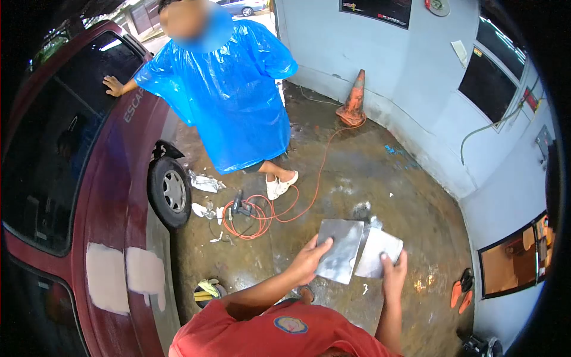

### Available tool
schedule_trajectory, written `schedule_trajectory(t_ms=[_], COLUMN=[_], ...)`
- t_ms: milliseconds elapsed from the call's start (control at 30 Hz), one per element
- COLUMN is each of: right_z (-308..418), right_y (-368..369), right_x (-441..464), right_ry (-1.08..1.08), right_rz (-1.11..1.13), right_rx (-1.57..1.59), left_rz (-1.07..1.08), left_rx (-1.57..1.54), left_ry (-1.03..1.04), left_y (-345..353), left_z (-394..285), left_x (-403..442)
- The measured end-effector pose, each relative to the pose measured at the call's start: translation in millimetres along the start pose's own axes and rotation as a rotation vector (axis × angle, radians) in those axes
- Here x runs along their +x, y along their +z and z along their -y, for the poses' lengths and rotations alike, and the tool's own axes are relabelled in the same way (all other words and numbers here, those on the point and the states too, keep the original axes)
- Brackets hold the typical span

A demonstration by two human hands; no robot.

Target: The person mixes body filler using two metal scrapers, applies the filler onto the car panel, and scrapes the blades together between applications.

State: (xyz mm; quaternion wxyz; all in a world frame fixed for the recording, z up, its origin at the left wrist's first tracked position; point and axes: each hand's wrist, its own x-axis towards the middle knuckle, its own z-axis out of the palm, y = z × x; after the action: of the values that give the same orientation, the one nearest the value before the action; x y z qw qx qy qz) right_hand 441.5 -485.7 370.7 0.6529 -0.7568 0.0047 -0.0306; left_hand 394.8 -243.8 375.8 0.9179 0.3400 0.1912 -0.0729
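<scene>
My left hand (307, 263) is closed on a flat grey rectangular sheet (341, 249), thumb on its upper face and fingers beneath. In my right hand (394, 275) is a smaller, paler flat sheet (379, 249), pinched at its lower right with the thumb on top. Both sheets are held over the wet floor, side by side with a narrow gap between them. Their material is not clear. To my left stands a maroon vehicle (110, 202) with beige patches (107, 278) on its side.
A person in a blue poncho (238, 107) leans one hand on the vehicle. Coiled orange hose (262, 221) and a dark power tool (239, 205) lie on the floor. A bucket (205, 302) stands near my left arm. An orange cone (354, 98) and sandals (457, 293) are near the walls.
</scene>
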Motion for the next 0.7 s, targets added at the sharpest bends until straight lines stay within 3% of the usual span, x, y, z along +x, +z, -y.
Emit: schedule_trajectory(t_ms=[100, 200, 300, 367, 567, 700], right_z=[20.7, 35.6, 55.0, 56.0, 0.1, -14.6], right_y=[33.1, 61.5, 91.2, 107.7, 121.7, 111.9], right_x=[47.5, 83.6, 111.9, 127.2, 152.2, 131.0], right_ry=[-0.003, -0.062, -0.145, -0.116, -0.239, -0.122], right_rz=[0.066, 0.207, 0.136, 0.195, 0.246, 0.327], right_rx=[0.379, 0.504, 0.356, 0.416, 0.258, 0.368], left_rz=[0.078, 0.092, 0.125, 0.149, 0.11, 0.076], left_rx=[-0.01, -0.128, -0.125, -0.139, -0.163, -0.143], left_ry=[-0.028, -0.085, -0.125, -0.119, -0.081, -0.092], left_y=[11.6, 12.6, 21.7, 24.6, 25.5, 13.5], left_z=[-12.0, -11.8, -21.5, -28.8, -41.6, -41.2], left_x=[-11.1, -3.3, 6.1, 14.4, 42.6, 59.1])
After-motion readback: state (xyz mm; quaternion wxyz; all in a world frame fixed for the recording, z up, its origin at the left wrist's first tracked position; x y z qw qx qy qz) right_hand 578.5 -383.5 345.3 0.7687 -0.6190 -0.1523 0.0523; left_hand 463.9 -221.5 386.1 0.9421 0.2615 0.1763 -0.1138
